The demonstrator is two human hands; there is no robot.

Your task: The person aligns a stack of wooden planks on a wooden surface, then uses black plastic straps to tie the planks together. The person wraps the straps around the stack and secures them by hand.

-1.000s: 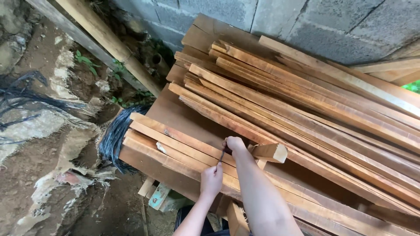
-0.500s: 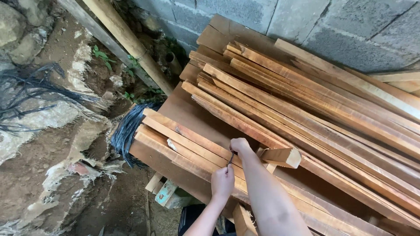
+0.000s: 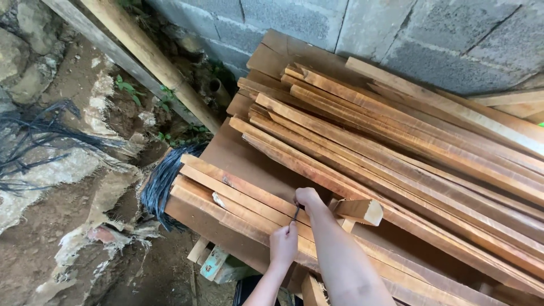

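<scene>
**Head view: both hands pinch a thin dark strand over the stacked planks**

Head camera looks down on our two hands. Our left hand [image 3: 283, 245] and right hand [image 3: 309, 199] are each closed on an end of a short dark strand [image 3: 296, 213], which runs nearly straight between them, slanting away from us. It lies just above the plank stack [image 3: 396, 147], whose long axis runs from near left to far right. A short wood block [image 3: 357, 209] sits just right of our right hand. Beyond the stack stands a block wall [image 3: 453, 39]; dark cords [image 3: 161, 184] hang at the stack's left end.
</scene>
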